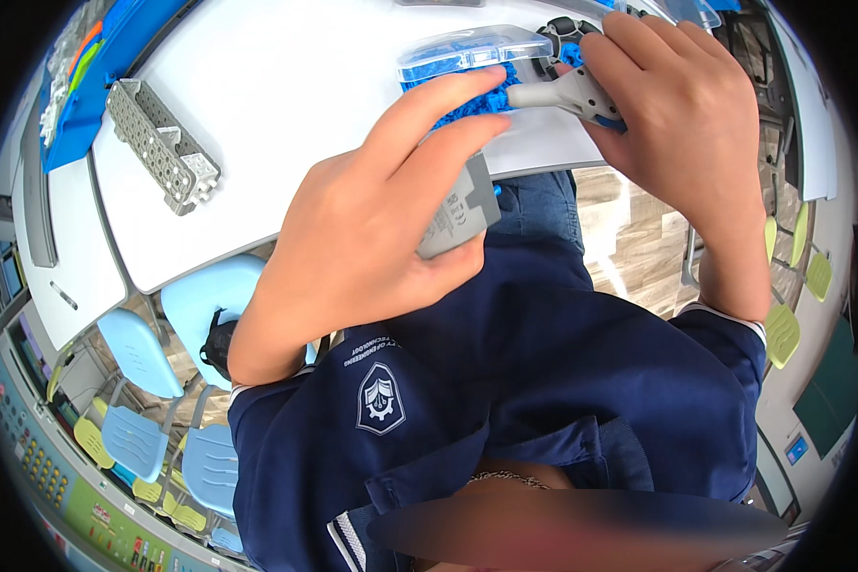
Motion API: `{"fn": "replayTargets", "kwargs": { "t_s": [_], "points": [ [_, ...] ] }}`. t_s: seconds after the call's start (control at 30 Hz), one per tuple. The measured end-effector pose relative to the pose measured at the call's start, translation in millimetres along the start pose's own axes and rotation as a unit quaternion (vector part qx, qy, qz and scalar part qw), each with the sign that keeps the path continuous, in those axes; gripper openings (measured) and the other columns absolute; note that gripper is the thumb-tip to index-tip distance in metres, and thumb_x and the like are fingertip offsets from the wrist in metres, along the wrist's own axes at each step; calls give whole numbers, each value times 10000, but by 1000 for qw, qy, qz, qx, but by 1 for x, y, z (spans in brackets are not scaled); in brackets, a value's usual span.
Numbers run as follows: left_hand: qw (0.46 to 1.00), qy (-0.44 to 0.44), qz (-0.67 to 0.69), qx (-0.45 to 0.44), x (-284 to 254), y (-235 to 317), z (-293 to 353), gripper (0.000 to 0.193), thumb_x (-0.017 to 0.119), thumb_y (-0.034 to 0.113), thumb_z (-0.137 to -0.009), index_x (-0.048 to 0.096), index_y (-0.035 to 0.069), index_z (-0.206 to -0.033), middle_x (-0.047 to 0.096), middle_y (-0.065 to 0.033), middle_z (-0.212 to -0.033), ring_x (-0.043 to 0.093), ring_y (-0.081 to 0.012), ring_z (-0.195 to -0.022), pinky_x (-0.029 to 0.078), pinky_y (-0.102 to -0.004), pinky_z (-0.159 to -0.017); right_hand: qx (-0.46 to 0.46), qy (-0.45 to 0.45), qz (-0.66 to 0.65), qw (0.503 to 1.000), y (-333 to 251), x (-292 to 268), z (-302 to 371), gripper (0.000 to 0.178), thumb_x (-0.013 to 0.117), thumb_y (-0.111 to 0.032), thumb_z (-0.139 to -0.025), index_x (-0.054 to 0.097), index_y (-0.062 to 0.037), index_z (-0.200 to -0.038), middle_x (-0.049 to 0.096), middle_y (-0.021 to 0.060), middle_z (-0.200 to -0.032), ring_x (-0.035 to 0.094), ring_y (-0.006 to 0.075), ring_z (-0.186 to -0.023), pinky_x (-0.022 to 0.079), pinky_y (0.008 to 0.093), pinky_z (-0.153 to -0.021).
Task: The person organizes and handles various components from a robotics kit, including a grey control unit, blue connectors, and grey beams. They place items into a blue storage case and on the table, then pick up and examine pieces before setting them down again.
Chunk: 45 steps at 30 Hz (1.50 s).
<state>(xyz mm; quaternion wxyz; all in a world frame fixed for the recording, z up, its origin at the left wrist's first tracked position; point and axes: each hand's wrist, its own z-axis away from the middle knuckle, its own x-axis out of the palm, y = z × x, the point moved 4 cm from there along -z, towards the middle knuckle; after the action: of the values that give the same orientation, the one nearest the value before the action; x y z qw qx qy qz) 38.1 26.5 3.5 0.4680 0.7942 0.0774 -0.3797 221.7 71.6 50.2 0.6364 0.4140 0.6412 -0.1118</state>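
Note:
My left hand (pixel 362 210) is curled around a grey rectangular module (pixel 459 212) with a printed label, held over the table's front edge. Its index and middle fingers stretch out above the module, toward the tip of a pale grey hand tool (pixel 564 92). That tool sits in my right hand (pixel 682 114), fingers closed around its wider end. Behind the fingertips stands a clear plastic box (pixel 477 50) with many small blue pieces (pixel 491 100) in it. My left fingers partly cover the box, so I cannot tell whether they touch the pieces.
On the white table (pixel 286 95) lies a grey perforated frame (pixel 162 148) at left. A blue tray (pixel 81 119) with coloured parts stands at far left. A black wheel (pixel 570 30) is beside the box. Light blue chairs (pixel 141 353) stand below the table.

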Motion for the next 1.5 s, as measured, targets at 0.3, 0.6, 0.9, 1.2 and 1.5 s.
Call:
{"fn": "replayTargets", "kwargs": {
  "t_s": [0.3, 0.6, 0.9, 1.2, 1.5],
  "points": [
    [998, 43, -3, -43, 6, -4, 0, 638, 826, 103, -637, 679, 86, -1257, 672, -120, -1259, 675, -319, -1136, 543, -380, -958, 56, -23, -48, 997, 7, 4, 5, 226, 780, -223, -668, 599, -101, -728, 550, 32, -728, 599, 221, -678, 456, 356, -654],
    [995, 76, 31, -48, 2, -5, -3, 661, 835, 76, -617, 679, 36, -1257, 717, -127, -1131, 695, -265, -1063, 525, -345, -955, 63, -34, -44, 996, 8, 0, 11, 249, 795, -189, -630, 603, -92, -755, 565, 44, -762, 611, 238, -706, 477, 369, -669],
    [995, 89, 47, -11, -2, -2, -2, 653, 827, 67, -595, 690, 11, -1231, 716, -146, -1124, 700, -259, -1047, 535, -350, -942, -35, 20, -86, 995, -7, -7, 17, 450, 843, -136, -519, 671, -83, -931, 655, 50, -1011, 658, 265, -900, 519, 388, -767],
    [994, 87, 69, -11, -7, -2, -1, 669, 840, 67, -594, 675, -14, -1237, 718, -157, -1124, 705, -260, -1061, 542, -352, -956, -55, 42, -80, 994, -5, -9, 16, 437, 850, -160, -509, 673, -87, -902, 663, 67, -1021, 660, 277, -906, 516, 392, -753],
    [992, 63, 111, -9, -9, 0, 0, 655, 828, 88, -563, 691, -29, -1193, 724, -156, -1116, 701, -252, -1050, 532, -338, -938, -111, 51, -80, 989, -12, -5, 16, 274, 811, -204, -658, 653, -49, -820, 624, 75, -863, 638, 266, -757, 492, 352, -681]
  ]
}}
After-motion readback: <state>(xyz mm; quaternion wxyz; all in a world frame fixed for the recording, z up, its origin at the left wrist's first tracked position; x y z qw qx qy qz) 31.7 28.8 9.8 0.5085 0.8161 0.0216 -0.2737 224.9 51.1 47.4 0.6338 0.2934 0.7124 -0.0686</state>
